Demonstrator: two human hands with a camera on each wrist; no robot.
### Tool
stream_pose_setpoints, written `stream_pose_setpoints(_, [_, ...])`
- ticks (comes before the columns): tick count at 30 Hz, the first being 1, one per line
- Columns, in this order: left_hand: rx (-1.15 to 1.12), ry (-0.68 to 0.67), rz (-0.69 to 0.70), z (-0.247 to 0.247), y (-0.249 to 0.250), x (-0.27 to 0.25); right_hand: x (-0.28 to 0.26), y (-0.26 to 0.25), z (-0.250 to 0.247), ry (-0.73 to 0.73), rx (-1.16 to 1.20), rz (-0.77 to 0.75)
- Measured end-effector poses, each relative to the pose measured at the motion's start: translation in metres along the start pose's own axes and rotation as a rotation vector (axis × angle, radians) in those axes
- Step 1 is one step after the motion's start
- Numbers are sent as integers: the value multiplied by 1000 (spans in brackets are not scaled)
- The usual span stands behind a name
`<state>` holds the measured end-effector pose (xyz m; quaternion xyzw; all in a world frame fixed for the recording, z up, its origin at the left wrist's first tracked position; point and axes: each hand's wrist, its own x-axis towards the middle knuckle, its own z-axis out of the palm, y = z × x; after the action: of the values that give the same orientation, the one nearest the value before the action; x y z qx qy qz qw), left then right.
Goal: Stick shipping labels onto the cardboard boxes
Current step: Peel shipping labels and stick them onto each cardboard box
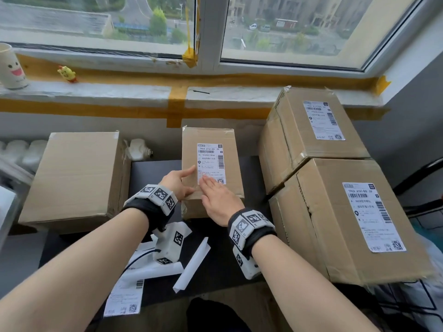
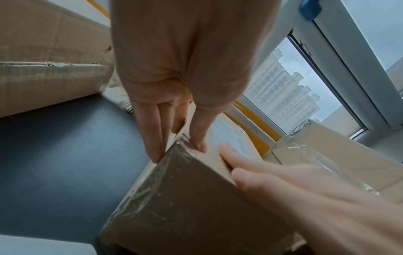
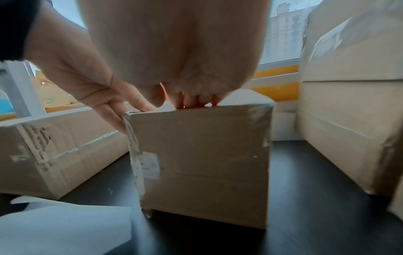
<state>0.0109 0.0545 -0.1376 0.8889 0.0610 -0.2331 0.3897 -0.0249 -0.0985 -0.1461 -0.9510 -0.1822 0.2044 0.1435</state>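
Observation:
A small cardboard box (image 1: 213,195) (image 2: 185,198) (image 3: 200,155) stands on the dark table between larger boxes, with a white shipping label (image 1: 211,159) (image 2: 231,138) on its top face. My right hand (image 1: 217,200) (image 3: 174,60) lies flat on the box top, straight fingers pressing the label's lower part. My left hand (image 1: 177,183) (image 2: 165,77) sits at the box's near left edge, thumb on top and straight fingers down the left side. A large box without a label (image 1: 74,176) stands to the left.
Two big labelled boxes (image 1: 318,125) (image 1: 354,219) are stacked at the right, close to the small box. Loose labels (image 1: 124,298) and a curled backing sheet (image 1: 191,267) lie on the table (image 1: 153,173) near me. A cup (image 1: 10,68) and a yellow toy (image 1: 67,73) stand on the sill.

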Motion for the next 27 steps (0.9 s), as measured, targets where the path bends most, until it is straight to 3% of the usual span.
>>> stream_pose_setpoints(10, [-208,-15,-70,0,-3,-3,-16,25,-4,25,-6,171])
stream_pose_setpoints(13, [-367,-25,-122,0,-3,-4,-4,24,-9,14,15,184])
stream_pose_setpoints(23, [-382,-33,-143,-1,-9,-1,62,30,-52,-94,12,192])
stream_pose_setpoints(27, [-393,-26,-150,-1,-9,-1,88,15,-58,-108,3,117])
